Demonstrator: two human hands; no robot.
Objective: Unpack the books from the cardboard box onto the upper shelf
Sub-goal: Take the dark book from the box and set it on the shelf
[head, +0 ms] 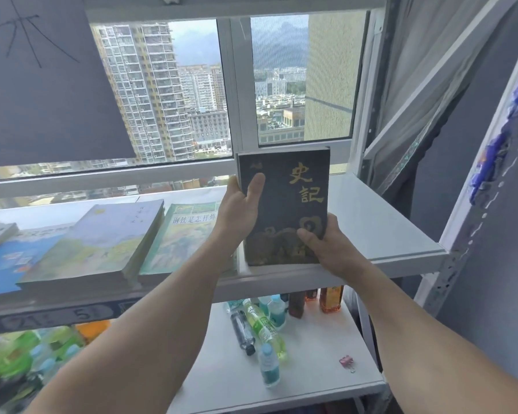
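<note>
Head view shows both hands holding a dark book (283,204) with gold characters upright, its lower edge at the front lip of the upper shelf (380,222). The left hand (240,210) grips the book's left edge, thumb pressed on the cover and fingers closed round behind; the right hand (326,243) clasps the lower right corner, thumb on the cover and fingers wrapped under it.

To the right of the book the shelf surface lies bare as far as its right edge, where a grey upright post (449,270) and a curtain (425,85) stand. Behind the shelf runs the window frame (237,85).

To the left, just beside the held book, a green-covered book (186,234) lies flat, partly behind the left wrist. Next to it a thick book with a landscape cover (102,240) lies flat, and further left more flat books (9,255), blurred.

Below, the lower shelf (326,380) carries plastic bottles (263,327), some lying and some standing, and a small pink binder clip (347,363) apart from them near the right edge. The cardboard box is out of view.
</note>
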